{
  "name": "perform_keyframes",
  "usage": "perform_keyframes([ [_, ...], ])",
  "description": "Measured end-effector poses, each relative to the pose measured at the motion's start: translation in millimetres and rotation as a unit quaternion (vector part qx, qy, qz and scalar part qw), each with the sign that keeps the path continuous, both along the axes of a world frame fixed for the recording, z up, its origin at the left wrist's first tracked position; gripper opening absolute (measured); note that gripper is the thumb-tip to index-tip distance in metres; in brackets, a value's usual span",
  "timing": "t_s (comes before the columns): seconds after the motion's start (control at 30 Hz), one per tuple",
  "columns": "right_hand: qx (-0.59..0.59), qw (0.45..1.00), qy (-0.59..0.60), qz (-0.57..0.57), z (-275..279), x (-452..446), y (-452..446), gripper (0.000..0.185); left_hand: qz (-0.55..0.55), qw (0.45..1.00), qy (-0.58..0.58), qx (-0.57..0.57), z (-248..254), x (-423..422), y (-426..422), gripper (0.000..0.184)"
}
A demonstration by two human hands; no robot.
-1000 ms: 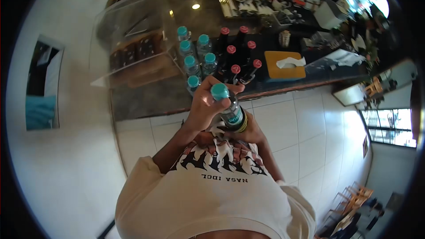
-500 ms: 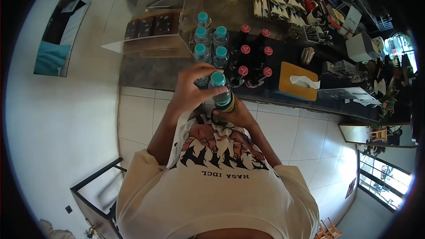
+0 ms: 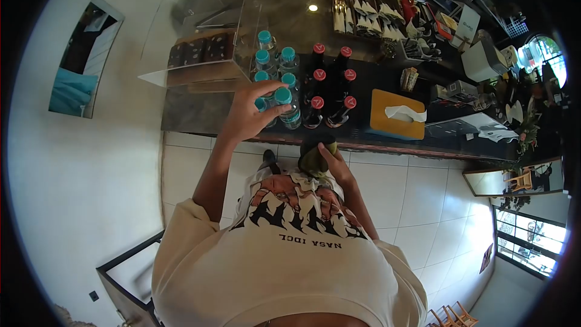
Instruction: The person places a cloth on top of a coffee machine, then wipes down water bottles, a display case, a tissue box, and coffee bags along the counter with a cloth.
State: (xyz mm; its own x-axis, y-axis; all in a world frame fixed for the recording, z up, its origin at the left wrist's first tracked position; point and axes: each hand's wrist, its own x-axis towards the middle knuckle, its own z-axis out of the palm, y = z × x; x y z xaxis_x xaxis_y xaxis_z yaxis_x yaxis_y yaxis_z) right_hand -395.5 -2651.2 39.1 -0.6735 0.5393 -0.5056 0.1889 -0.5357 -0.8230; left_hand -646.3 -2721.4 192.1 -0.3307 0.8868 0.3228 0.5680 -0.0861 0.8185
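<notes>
My left hand (image 3: 249, 112) grips a clear water bottle (image 3: 291, 118) by its teal cap, thumb and fingers around the top. That bottle stands upright at the near end of a cluster of similar teal-capped bottles (image 3: 264, 37) on the dark counter. Close to my body, below the counter's edge, my right hand (image 3: 336, 165) is closed on a bunched olive-green cloth (image 3: 315, 158). Just right of the water bottles are dark bottles with red caps (image 3: 318, 103), set in two rows.
An acrylic display case (image 3: 200, 36) stands at the counter's left. Further right are a yellow tissue box (image 3: 390, 126), a cutlery tray (image 3: 334, 27) and a white box-shaped device (image 3: 481, 60). The counter's front edge (image 3: 375, 147) runs between my body and the bottles.
The held bottle has gone from in front of my shirt, against the cloth, to the counter beside the other water bottles. My right hand and cloth are now apart from it.
</notes>
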Motion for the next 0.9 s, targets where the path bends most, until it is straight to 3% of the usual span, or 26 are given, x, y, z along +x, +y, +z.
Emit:
perform_keyframes([
  [0.1, -0.067, 0.993, 0.076, -0.055, -12, 15, 2, 0.036, -0.006, 1.000, 0.018, -0.006, 0, 2, 2, 0.039],
  [0.2, -0.024, 0.990, 0.140, -0.024, -7, 29, 7, 0.036, -0.010, 1.000, 0.019, -0.016, -4, 3, 1, 0.038],
  [0.3, -0.107, 0.977, 0.152, -0.106, 2, 30, 11, 0.037, -0.016, 0.999, 0.021, -0.034, -3, 3, 1, 0.037],
  [0.43, -0.092, 0.979, 0.122, -0.137, 7, 32, 14, 0.028, -0.031, 0.998, 0.038, -0.046, -14, 4, 0, 0.037],
  [0.53, -0.036, 0.979, 0.139, -0.144, -19, 40, 16, 0.028, -0.027, 0.996, 0.050, -0.064, -17, 6, 0, 0.037],
  [0.6, 0.137, 0.973, 0.156, -0.098, -18, 43, 14, 0.035, -0.033, 0.994, 0.085, -0.059, -17, 6, 0, 0.037],
  [0.63, 0.138, 0.973, 0.157, -0.097, -26, 43, 17, 0.035, -0.038, 0.991, 0.120, -0.054, -17, 6, 0, 0.037],
  [0.7, 0.009, 0.966, 0.219, -0.134, -45, 42, 23, 0.048, -0.037, 0.989, 0.131, -0.062, -17, 7, -1, 0.037],
  [0.83, -0.065, 0.948, 0.272, -0.153, -21, 42, 23, 0.061, -0.038, 0.986, 0.151, -0.061, -21, 4, 1, 0.037],
  [0.9, -0.238, 0.897, 0.329, -0.175, 1, 41, 25, 0.063, -0.035, 0.985, 0.151, -0.071, -16, 6, 0, 0.037],
])
